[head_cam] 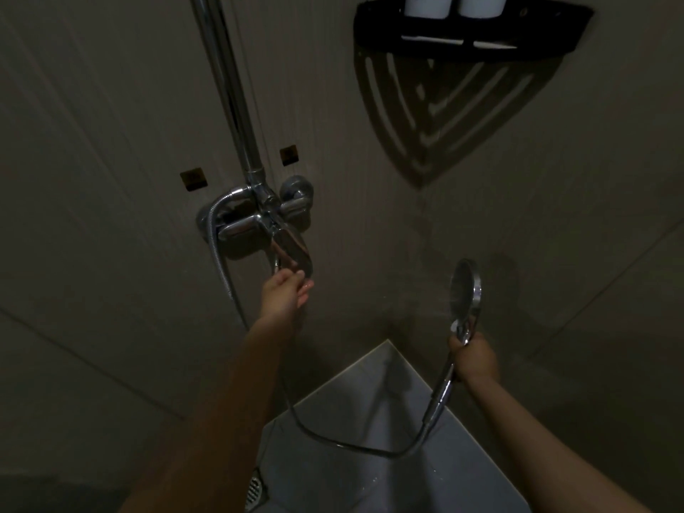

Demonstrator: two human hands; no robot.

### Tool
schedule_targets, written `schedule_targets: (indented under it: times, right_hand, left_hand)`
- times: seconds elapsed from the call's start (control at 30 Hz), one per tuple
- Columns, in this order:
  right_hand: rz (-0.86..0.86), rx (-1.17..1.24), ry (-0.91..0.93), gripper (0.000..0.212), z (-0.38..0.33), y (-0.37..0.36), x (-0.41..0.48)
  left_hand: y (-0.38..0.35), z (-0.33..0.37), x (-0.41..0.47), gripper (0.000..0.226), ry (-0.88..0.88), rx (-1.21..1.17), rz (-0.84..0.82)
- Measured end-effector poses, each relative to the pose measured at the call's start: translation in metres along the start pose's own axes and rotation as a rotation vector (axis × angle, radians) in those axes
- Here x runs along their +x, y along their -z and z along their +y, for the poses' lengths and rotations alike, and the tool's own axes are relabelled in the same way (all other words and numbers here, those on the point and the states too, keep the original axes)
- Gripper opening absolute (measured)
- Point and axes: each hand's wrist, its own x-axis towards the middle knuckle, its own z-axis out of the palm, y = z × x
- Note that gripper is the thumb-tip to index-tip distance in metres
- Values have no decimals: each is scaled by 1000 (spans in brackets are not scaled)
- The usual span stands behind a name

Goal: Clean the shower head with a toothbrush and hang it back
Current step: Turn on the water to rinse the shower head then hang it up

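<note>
- My right hand (473, 359) grasps the shower head (466, 286) by its handle, well right of my left hand (287, 294).
- Left hand, fingers loose, touches the tap lever (292, 249) just above.
- No toothbrush in sight; I judge rinsing underway, rehanging left.

Faucet (259, 220) left, shower head (465, 290) right, shelf (470, 31) seemingly above

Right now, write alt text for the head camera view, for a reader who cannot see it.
In a dim tiled shower, a person's right hand grips the handle of a chrome shower head, held upright, while the left hand reaches up to the wall mixer tap. A black corner shelf hangs above.
</note>
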Motion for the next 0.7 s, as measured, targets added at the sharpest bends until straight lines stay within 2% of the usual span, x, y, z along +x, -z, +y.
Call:
schedule_targets:
  times: [0.17, 0.23, 0.3, 0.4, 0.5, 0.7]
  right_hand:
    - [-3, -13, 20, 35, -4, 1, -3]
    - [2, -18, 21, 36, -5, 0, -4]
    - [0, -19, 23, 37, -7, -1, -6]
    - [-6, 14, 29, 34, -8, -2, -9]
    - [-7, 23, 29, 31, -11, -2, -11]
    - [-11, -5, 26, 33, -13, -1, -13]
  left_hand:
    - [2, 3, 1, 12, -3, -4, 19]
    - [1, 4, 1, 25, -14, 5, 18]
    - [1, 6, -1, 27, -25, 10, 29]
    - [0, 10, -3, 11, -27, 16, 29]
    - [0, 11, -2, 21, -30, 24, 27]
    - [-1, 10, -1, 23, -35, 5, 36]
